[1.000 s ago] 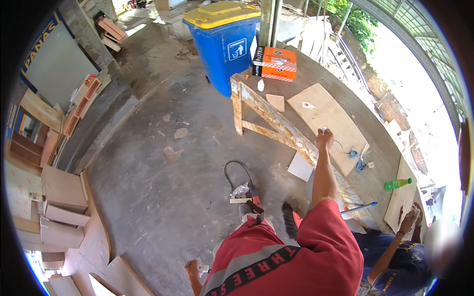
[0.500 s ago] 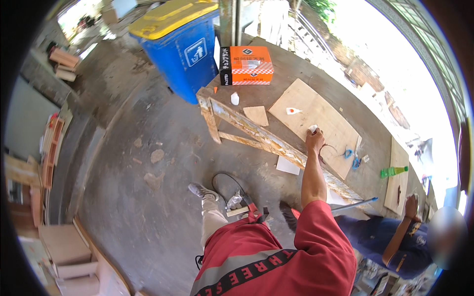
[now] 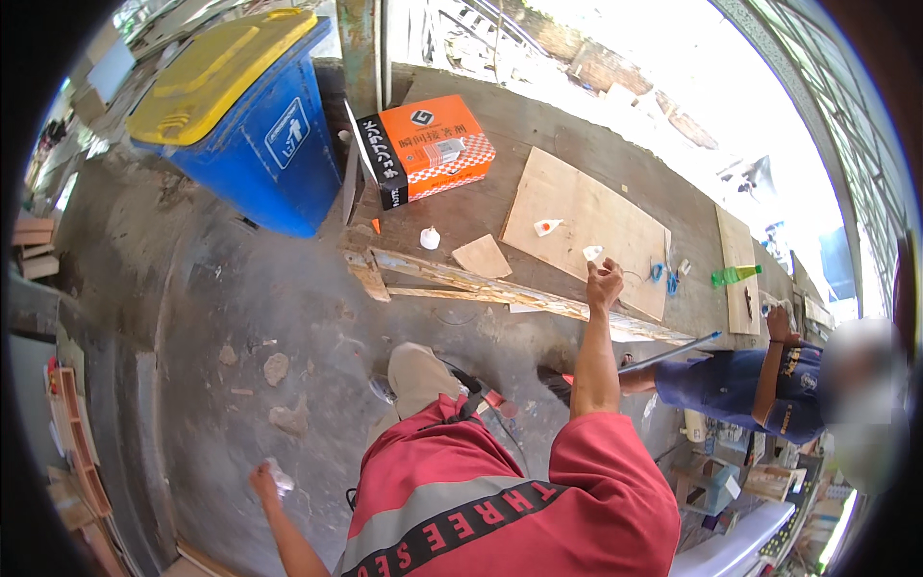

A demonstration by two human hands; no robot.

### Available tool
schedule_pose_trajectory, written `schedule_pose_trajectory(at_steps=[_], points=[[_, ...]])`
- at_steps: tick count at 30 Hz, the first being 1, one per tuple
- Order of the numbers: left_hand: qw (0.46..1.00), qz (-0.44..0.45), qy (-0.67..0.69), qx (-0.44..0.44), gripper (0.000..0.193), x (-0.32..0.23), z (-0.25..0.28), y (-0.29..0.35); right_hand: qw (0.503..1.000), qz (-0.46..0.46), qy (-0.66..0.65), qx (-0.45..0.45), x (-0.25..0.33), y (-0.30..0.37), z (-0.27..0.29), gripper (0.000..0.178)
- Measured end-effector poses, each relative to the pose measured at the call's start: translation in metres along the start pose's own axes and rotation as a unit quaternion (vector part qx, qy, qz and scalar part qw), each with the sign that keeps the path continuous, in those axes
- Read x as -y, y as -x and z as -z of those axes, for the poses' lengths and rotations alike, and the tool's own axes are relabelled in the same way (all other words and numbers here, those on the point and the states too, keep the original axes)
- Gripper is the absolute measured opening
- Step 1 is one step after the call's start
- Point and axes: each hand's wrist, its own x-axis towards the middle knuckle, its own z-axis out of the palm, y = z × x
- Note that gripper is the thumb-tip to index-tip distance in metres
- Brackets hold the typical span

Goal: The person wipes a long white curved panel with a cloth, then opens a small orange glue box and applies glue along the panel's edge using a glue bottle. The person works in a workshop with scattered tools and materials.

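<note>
My right hand [image 3: 604, 282] reaches over the near side of a plywood board [image 3: 567, 192] on the workbench. Its fingers are closed in a pinch at the edge of a small pale white piece [image 3: 593, 253]; whether that piece is lifted off the board I cannot tell. Farther left on the same board lies another white piece with an orange spot [image 3: 548, 228]. Low at the left, above the floor, my left hand [image 3: 261, 483] is closed on a crumpled piece of clear plastic [image 3: 281, 478]. A white squeeze bottle [image 3: 430, 238] stands near the bench edge.
An orange box [image 3: 433, 144] and a blue bin with a yellow lid [image 3: 240, 125] are at the far left. Blue-handled scissors [image 3: 665, 276] and a green bottle [image 3: 735, 276] lie right of my hand. A co-worker in dark blue [image 3: 750, 385] stands at the right.
My view has turned and shifted, and the bench now sits more level. My left hand has come into view with the clear plastic. My right hand stays by the white piece.
</note>
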Motion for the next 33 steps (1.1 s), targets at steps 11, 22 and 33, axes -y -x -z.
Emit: schedule_pose_trajectory(at_steps=[11,22,33], points=[[0.967,-0.153,0.173,0.108,0.032,-0.322,-0.059,-0.068,0.974,-0.029,-0.041,-0.221,0.071,0.017,0.013,0.020],[0.922,-0.299,0.212,0.124,0.074,-0.632,-0.177,0.001,0.959,0.230,-0.103,0.132,0.286,0.031,-0.105,0.077],[0.892,-0.441,0.092,0.050,0.070,-0.692,-0.197,-0.032,0.810,0.409,-0.109,0.406,0.330,-0.019,-0.165,0.065]])
